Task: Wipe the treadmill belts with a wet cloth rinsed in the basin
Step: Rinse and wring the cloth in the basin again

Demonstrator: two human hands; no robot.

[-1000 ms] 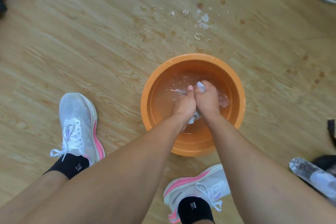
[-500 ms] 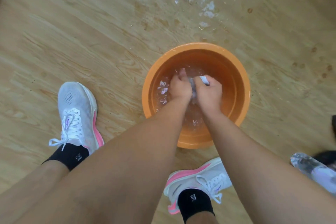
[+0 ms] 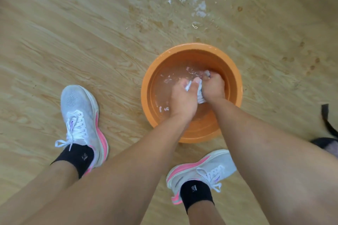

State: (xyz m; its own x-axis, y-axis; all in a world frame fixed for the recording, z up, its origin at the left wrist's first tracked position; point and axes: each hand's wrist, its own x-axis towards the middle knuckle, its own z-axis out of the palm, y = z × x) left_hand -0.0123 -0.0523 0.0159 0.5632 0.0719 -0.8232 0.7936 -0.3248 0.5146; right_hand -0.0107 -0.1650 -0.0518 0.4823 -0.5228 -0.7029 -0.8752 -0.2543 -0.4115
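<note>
Floor (image 3: 54, 51) carries a shoe (image 3: 80, 113) at the left, then the basin (image 3: 146, 86), part filled with water (image 3: 164, 89). Both fists meet over its middle. The left hand (image 3: 182, 97) has its fingers curled round one part of the cloth (image 3: 200, 91). The cloth is a white wad wedged between the two fists at the water's surface and partly under it. The right hand (image 3: 214, 88) clamps the other part, touching the left and set slightly farther from the person. As far as the bunching lets one judge, the cloth's long axis runs near to far through the gap between the fists, so a wringing twist would turn the hands against each other about that line. Neither hand is nearer; both grip it. A straight lift should keep the drips inside the basin. No treadmill belt is in view.
</note>
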